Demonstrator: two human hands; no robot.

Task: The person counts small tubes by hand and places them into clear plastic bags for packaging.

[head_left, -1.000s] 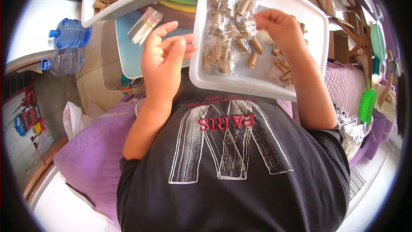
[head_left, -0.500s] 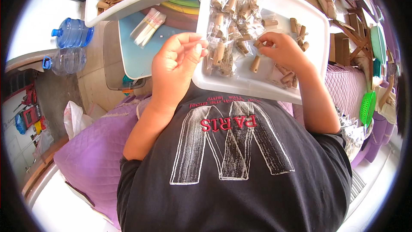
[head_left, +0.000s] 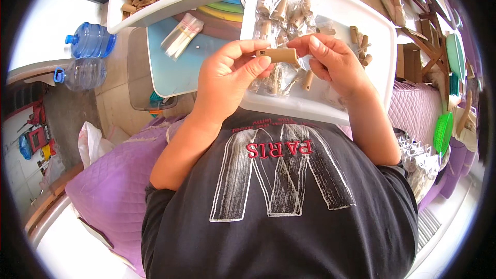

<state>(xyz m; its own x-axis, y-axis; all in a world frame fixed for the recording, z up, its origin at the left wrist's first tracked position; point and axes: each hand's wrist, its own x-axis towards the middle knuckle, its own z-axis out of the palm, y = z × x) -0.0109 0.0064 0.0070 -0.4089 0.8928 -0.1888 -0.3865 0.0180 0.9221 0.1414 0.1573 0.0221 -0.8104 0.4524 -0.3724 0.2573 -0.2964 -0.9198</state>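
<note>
Over the white tray (head_left: 320, 108), my left hand (head_left: 227, 75) pinches a tan tube-shaped piece (head_left: 281, 55) between thumb and fingers. The piece lies level and has a small dark opening near its left end. Just past its right end is my right hand (head_left: 336, 62), with thumb and fingertips drawn together; what they grip, if anything, cannot be made out. Clear bags with similar tan pieces (head_left: 281, 9) crowd the tray's left half. A loose tan piece (head_left: 308, 80) lies below the right fingers, and several more (head_left: 363, 42) are at the tray's right side.
A deep white bin (head_left: 181, 1) heaped with tan pieces stands at the far left. Beside it, a packet of white sticks (head_left: 182, 36) rests on a light blue tabletop (head_left: 170, 70). Two large water bottles (head_left: 90, 40) are farther left. A green basket (head_left: 443, 130) is at right.
My right hand has lifted from the tray and moved left toward my left hand. My left hand, empty before, has moved right and now holds a tan piece.
</note>
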